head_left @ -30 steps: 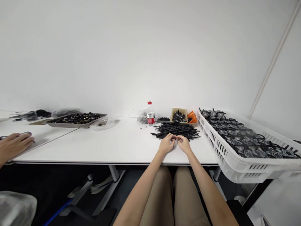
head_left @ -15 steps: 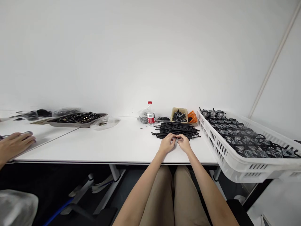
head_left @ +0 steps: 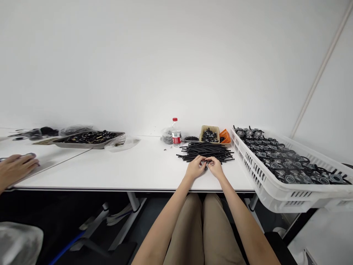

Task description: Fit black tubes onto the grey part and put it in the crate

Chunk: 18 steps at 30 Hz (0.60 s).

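My left hand (head_left: 196, 166) and my right hand (head_left: 214, 166) meet at the near side of a pile of black rubber tubes (head_left: 205, 150) on the white table. The fingers of both are closed together around a small dark and grey part (head_left: 206, 165). Most of that part is covered by my fingers, so its kind cannot be made out. Behind the pile stands a cream-coloured bin (head_left: 202, 137) with small black and grey parts in it. An orange basket (head_left: 226, 136) leans beside it, tilted.
At the right, a white crate (head_left: 264, 187) holds rows of grey and black assemblies. A red-capped bottle (head_left: 176, 137) stands left of the tubes. Farther left lie a metal tray (head_left: 79, 145) of black parts and a plastic bag (head_left: 124, 143). Another person's hand (head_left: 19, 167) rests at the far left.
My hands stay together in nearly the same place, with slightly more of the small grey part showing below my fingertips. The whole view has shifted a little.
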{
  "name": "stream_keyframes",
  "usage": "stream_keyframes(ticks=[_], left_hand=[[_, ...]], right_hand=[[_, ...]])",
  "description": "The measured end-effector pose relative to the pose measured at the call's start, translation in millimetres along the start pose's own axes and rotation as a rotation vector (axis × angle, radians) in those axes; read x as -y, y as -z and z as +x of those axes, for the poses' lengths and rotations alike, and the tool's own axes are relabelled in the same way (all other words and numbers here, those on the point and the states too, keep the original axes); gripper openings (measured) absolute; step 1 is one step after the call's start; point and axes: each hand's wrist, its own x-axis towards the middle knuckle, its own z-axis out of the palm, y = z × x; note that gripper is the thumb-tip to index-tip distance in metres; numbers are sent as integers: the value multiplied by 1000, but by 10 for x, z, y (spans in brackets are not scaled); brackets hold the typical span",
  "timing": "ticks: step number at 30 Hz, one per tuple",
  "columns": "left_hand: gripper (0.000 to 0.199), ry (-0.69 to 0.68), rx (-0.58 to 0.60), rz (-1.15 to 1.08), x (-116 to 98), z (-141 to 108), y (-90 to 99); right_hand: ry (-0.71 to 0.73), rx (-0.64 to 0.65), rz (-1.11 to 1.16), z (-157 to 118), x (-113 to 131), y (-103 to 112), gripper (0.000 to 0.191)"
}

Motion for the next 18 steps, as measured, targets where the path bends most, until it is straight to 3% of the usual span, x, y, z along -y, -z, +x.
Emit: stream_keyframes(ticks=[18], left_hand=[[18,-14,31,26,0,1,1]], right_hand=[[-37,17,30,4,-3,8,28]])
